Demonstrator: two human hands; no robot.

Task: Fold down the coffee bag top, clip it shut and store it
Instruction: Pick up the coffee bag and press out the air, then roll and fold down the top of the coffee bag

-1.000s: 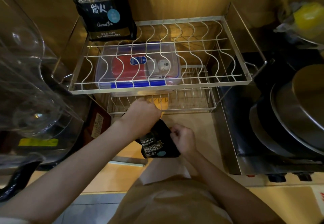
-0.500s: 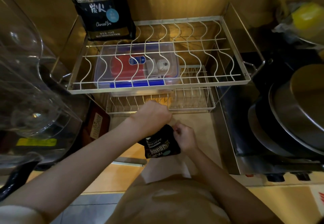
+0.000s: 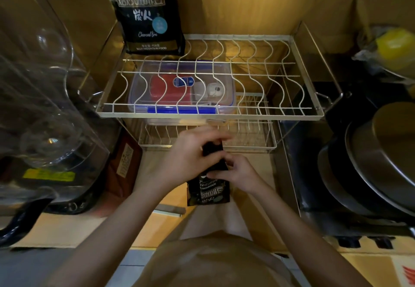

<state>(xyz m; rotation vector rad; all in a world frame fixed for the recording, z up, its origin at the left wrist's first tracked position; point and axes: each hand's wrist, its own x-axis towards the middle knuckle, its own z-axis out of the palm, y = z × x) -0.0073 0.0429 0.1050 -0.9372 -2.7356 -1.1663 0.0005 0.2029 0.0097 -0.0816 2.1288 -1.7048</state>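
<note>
Over the counter's near edge, the left hand (image 3: 190,156) and right hand (image 3: 238,171) both clasp the small black coffee bag (image 3: 208,191) by its top. Beyond stands a wire rack (image 3: 314,113), a bigger coffee bag (image 3: 146,15) on it.

wire rack (image 3: 314,114), plastic box (image 3: 226,98), pans (image 3: 370,163), perhaps a blender jug (image 3: 45,107)

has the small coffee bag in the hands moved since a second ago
Yes. The small coffee bag was tilted sideways; now it stands upright, label facing the camera, its top nearer the lower wire rack, held between the left hand and right hand.
</note>
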